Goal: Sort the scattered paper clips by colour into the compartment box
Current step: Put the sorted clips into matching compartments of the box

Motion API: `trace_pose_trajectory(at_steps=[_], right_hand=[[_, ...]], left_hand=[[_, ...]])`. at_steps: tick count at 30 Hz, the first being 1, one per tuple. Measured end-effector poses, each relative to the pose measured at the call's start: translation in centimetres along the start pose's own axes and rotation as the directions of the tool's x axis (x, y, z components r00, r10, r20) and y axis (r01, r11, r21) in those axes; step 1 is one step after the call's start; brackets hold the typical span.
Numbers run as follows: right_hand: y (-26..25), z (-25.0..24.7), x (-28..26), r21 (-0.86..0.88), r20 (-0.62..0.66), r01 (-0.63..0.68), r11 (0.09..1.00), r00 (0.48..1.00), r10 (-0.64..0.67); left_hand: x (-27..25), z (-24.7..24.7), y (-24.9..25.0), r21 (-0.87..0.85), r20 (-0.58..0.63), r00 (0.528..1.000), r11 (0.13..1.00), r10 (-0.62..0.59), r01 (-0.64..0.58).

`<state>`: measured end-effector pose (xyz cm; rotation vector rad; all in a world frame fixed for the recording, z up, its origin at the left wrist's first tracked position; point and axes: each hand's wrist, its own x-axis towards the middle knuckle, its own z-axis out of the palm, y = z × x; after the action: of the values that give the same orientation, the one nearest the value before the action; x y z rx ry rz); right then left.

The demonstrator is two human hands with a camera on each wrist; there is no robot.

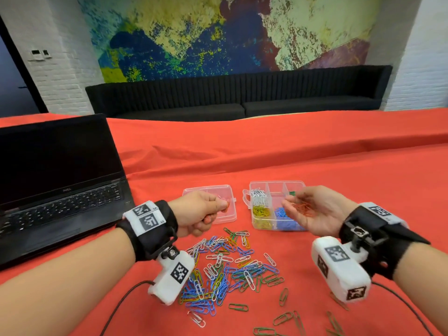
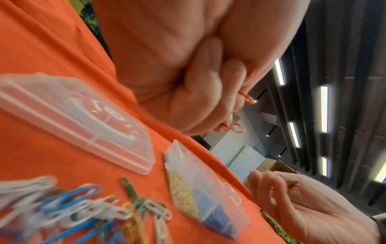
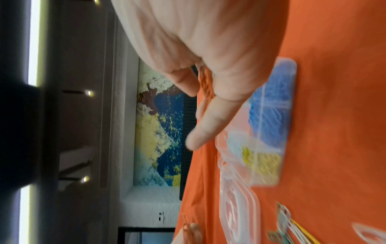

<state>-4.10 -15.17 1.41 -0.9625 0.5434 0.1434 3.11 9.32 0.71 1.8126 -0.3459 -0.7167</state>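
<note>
A: Your left hand [image 1: 196,209] pinches thin orange wire clips [image 2: 234,128] in curled fingers, above the flat clear plastic lid [image 1: 226,215].

B: And your right hand [image 1: 315,212]?

A: Palm up, fingers relaxed, cradling a loose bunch of orange clips [image 1: 301,208] over the clear compartment box [image 1: 276,226]. The scattered paper clips [image 1: 228,270] lie nearer you on the wrinkled red cloth of the counter [image 1: 363,170]; a laptop [image 1: 60,190] crowds the left edge.

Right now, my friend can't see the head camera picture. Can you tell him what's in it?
Two hands hover over a red tablecloth: the left hand pinches orange paper clips, and the right hand, palm up, cups more. Behind them sit a clear compartment box with silver, yellow, blue and green clips and its lid. A mixed pile of clips lies nearer; a laptop is left.
</note>
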Motion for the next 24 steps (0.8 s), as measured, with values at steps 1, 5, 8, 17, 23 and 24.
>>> trace_pose_trajectory(at_steps=[1, 5, 8, 17, 23, 24], right_hand=[[-0.7, -0.6, 0.3, 0.081, 0.007, 0.017, 0.997, 1.0, -0.018], [-3.4, -2.5, 1.7, 0.228, 0.013, 0.053, 0.972, 0.998, -0.057], [-5.4, -3.1, 2.3, 0.241, 0.0, 0.084, 0.967, 0.996, -0.086], [-7.7, -5.2, 4.6, 0.218, -0.016, 0.083, 0.972, 0.997, -0.081], [-8.0, -5.9, 5.7, 0.223, -0.029, 0.062, 0.973, 0.998, -0.057], [-8.0, -6.0, 5.8, 0.225, -0.03, 0.058, 0.973, 0.998, -0.053]], left_hand=[[0.9, 0.4, 0.8, 0.003, 0.001, 1.0, 1.0, 0.004, -0.004], [5.0, 2.6, 3.8, 0.036, 0.016, 1.0, 0.999, -0.007, 0.007], [8.6, 4.6, 6.0, 0.109, 0.013, 0.999, 0.993, -0.053, 0.051], [16.6, 8.2, 8.4, 0.42, -0.144, 0.965, 0.87, -0.217, 0.258], [18.6, 8.3, 8.9, 0.318, -0.195, 0.96, 0.913, -0.202, 0.257], [18.6, 8.5, 9.1, 0.291, -0.192, 0.961, 0.923, -0.201, 0.251]])
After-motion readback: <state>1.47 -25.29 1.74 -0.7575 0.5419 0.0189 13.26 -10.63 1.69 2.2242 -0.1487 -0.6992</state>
